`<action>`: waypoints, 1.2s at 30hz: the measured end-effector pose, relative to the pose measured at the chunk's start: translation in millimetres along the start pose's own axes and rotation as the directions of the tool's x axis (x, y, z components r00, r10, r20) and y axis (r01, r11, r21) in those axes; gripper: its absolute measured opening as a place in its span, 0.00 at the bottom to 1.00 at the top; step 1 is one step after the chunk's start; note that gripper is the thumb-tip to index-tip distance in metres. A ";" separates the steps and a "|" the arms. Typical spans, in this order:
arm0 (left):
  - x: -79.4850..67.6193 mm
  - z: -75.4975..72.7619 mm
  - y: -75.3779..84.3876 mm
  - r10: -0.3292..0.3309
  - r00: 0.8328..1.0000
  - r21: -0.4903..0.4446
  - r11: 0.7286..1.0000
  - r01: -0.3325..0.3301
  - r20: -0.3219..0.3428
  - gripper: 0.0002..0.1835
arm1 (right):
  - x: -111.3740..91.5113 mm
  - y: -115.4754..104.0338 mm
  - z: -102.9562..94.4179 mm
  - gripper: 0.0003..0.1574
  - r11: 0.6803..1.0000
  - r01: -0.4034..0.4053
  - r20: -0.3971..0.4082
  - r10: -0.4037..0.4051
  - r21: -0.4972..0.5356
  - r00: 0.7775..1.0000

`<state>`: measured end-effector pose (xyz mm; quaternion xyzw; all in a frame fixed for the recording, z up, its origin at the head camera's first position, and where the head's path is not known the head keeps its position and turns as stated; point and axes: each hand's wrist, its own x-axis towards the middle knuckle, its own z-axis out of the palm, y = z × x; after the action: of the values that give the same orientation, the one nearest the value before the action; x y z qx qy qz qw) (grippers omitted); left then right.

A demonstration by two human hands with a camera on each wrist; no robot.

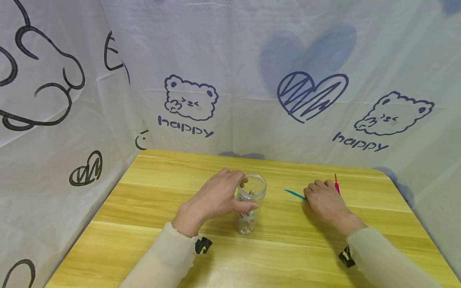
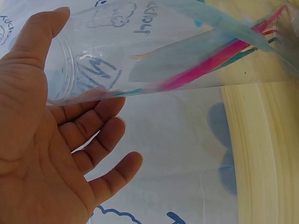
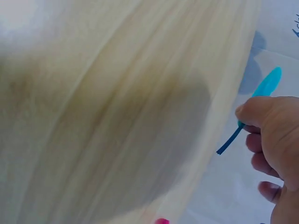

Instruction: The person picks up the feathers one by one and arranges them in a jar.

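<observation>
My left hand [image 1: 220, 195] holds a tall clear plastic cup [image 1: 261, 198] near its rim. In the left wrist view, the thumb and index finger are around the cup's mouth, while the other fingers spread outside it. Inside the cup are a pink stick [image 2: 201, 70] and several pale teal pieces [image 2: 224, 21]. Over to the right, my right hand [image 1: 325, 202] pinches a small blue stick with a flat oval end [image 3: 268, 83] between thumb and fingers. Its thin darker stem points out below the thumb.
A pink stick [image 1: 337, 187] with a thin tip lies just beyond the right hand. The wooden table [image 1: 144, 192] ends at a white patterned cloth [image 1: 245, 100] behind and at both sides.
</observation>
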<state>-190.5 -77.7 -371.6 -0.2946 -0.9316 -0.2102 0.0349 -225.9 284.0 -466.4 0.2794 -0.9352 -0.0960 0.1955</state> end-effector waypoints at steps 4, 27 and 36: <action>-0.1 0.0 0.5 0.001 1.000 -0.003 1.000 -0.001 0.005 0.35 | -0.8 0.5 -9.1 0.13 1.000 0.013 -0.083 -0.015 -0.016 0.996; 1.5 -1.4 2.2 0.002 1.000 -0.006 1.000 -0.002 0.013 0.35 | 23.0 -19.5 -81.2 0.14 0.991 0.092 -0.368 -0.050 0.098 0.928; 0.4 -3.7 3.0 0.017 1.000 -0.022 1.000 -0.017 -0.016 0.39 | 40.0 -36.3 -111.8 0.11 0.979 0.125 -0.423 -0.045 0.161 0.905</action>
<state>-189.4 -76.9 -367.0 -0.3013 -0.9263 -0.2226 0.0406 -192.1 223.8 -363.2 0.3510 -0.8635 0.0445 0.3595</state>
